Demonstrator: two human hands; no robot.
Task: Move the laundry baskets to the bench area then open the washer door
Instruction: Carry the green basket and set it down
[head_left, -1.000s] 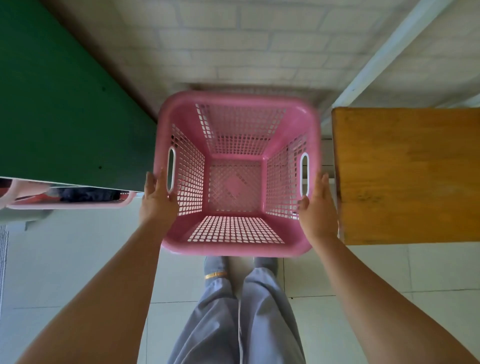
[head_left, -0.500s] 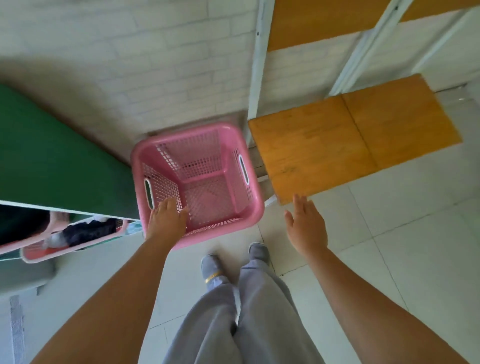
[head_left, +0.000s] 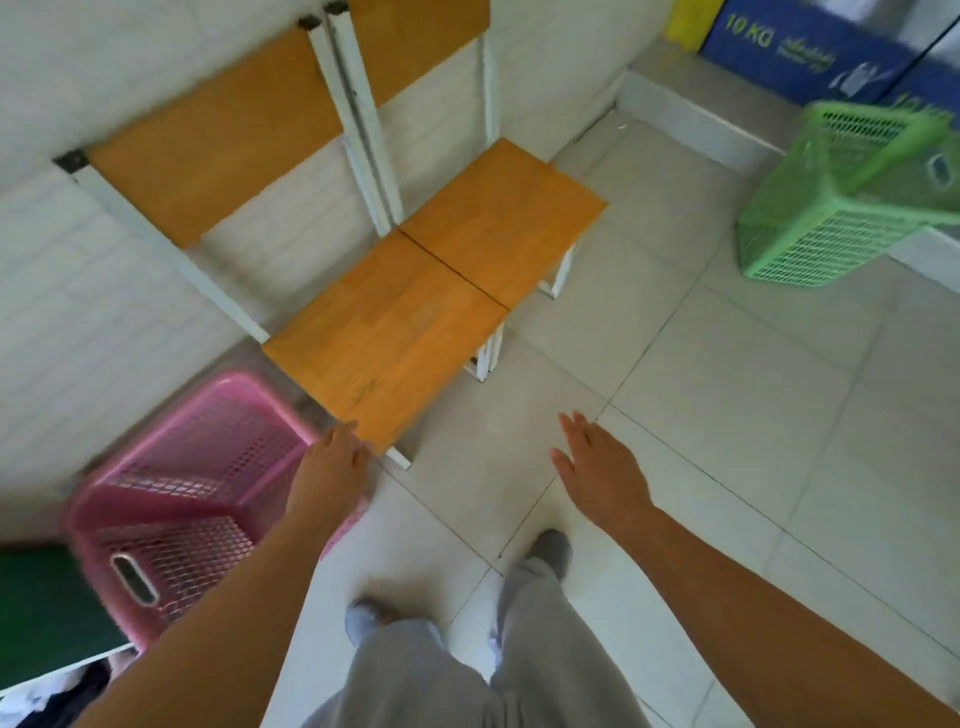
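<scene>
An empty pink laundry basket (head_left: 187, 499) stands on the floor at the lower left, against the wall and beside the end of the wooden bench (head_left: 436, 291). My left hand (head_left: 332, 467) hovers over its right rim, fingers apart, holding nothing. My right hand (head_left: 597, 467) is out over the tiled floor, open and empty. A green laundry basket (head_left: 841, 197) sits at the upper right on a raised white ledge. No washer door is clearly in view.
A green-topped counter (head_left: 47, 597) is at the lower left with clothes showing below it. A blue panel marked 10 KG (head_left: 789, 47) stands at the top right. My legs and shoes (head_left: 545, 551) are on the white tiles.
Both hands let go of the pink basket, which now rests on the floor by the bench. My view swung right, bringing the green basket and blue panel into sight.
</scene>
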